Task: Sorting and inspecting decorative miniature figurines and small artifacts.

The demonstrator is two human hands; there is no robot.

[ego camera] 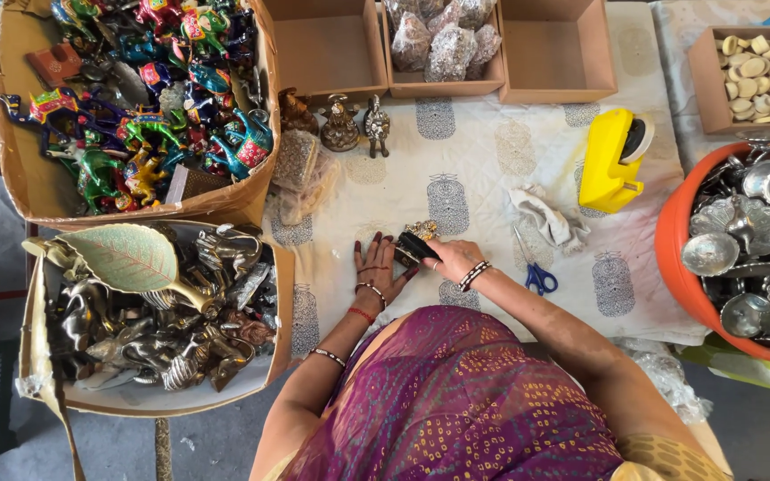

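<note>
So there's a small gold figurine (421, 230) on the cloth-covered counter (483, 178), half in a black pouch (414, 245). Right hand (453, 259) has its grip closed on the pouch; left hand (380, 267) lies flat and open just beside it. Blue-handled scissors (536, 274) and a white rag (545, 216) sit nearby, yellow tape dispenser (612, 160) further out.

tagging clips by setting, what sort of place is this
Probably a handicraft packing table: a cardboard box of painted animal figurines, an orange tub of silver metal dishes, and a yellow tape dispenser.
</note>
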